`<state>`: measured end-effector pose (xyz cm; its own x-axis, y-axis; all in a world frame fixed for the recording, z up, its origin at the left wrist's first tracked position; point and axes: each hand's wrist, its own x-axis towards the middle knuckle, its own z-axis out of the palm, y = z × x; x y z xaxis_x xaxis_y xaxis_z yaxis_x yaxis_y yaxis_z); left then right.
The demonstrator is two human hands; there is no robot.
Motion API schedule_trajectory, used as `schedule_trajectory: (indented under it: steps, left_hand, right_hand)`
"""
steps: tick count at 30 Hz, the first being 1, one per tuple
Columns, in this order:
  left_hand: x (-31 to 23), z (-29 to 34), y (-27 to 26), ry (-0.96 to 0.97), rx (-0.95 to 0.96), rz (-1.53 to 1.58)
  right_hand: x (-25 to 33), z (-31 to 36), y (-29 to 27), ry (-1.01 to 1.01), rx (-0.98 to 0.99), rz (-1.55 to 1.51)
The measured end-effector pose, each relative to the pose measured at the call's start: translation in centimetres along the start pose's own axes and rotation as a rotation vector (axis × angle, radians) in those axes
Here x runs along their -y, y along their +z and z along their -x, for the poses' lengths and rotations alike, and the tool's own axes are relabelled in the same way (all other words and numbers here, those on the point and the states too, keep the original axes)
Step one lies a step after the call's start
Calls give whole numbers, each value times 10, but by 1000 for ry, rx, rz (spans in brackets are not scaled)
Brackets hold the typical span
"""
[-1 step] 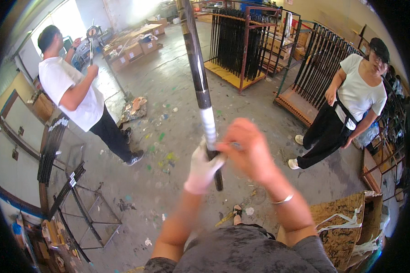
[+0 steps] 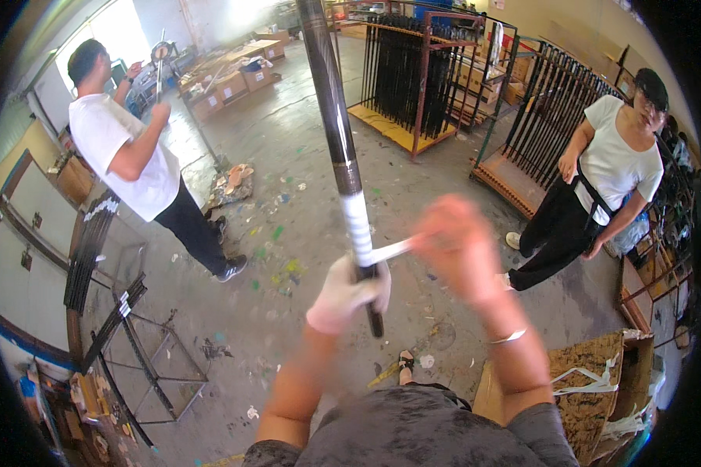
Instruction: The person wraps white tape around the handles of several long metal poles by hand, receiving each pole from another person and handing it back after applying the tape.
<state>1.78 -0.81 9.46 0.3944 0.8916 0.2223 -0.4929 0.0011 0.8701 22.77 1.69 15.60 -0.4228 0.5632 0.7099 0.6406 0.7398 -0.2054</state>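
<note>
A long black pole slants down through the middle, with a band of white tape wound round it. My left hand, in a pale glove, is wrapped round the pole just below that band. The pole's dark lower end pokes out beneath the glove. From the bottom of the band a narrow strip of white tape stretches taut to my right hand. That hand is bare and blurred by motion, closed on the strip's far end, with a pale bracelet at its wrist.
One person stands at the left holding a rod, another at the right. Racks of black poles stand behind. A metal frame is at lower left, an open cardboard box at lower right.
My right hand has pulled away from the pole to the right, and a stretched strip of tape now shows between them. The pole and my left hand have shifted slightly.
</note>
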Motion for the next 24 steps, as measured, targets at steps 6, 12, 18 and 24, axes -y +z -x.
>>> schedule_trajectory:
  steps: [6,12,18,24]
  left_hand:
    - [4,-24,4,-249,191,302]
    - [18,-50,25,46,107,251]
    - [12,-50,21,104,290,333]
    - [4,-48,20,27,197,410]
  right_hand:
    - [-192,143,-189,870,-583,379]
    - [-202,233,-226,788,-550,388]
    - [-164,184,-246,661,-531,464]
    - [-185,189,-294,622,-554,609]
